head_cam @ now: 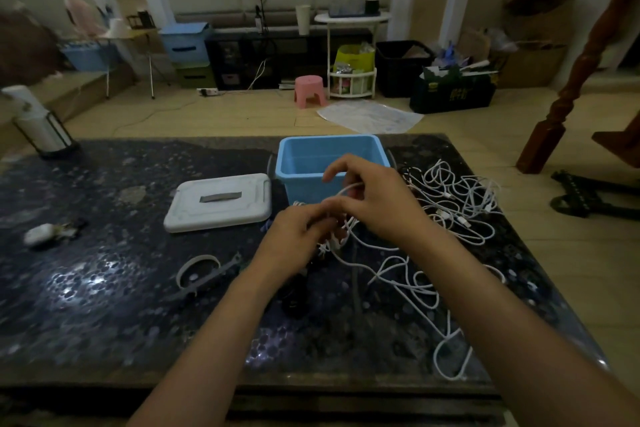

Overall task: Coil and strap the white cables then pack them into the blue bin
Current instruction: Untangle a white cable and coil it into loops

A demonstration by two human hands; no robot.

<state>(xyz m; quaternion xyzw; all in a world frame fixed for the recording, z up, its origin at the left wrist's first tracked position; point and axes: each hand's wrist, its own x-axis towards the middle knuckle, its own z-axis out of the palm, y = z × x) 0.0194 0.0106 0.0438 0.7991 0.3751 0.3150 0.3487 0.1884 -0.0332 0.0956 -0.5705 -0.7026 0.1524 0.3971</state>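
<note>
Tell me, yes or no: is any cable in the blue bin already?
No, the blue bin shows only its bare inside, while the white cables lie loose on the table.
</note>
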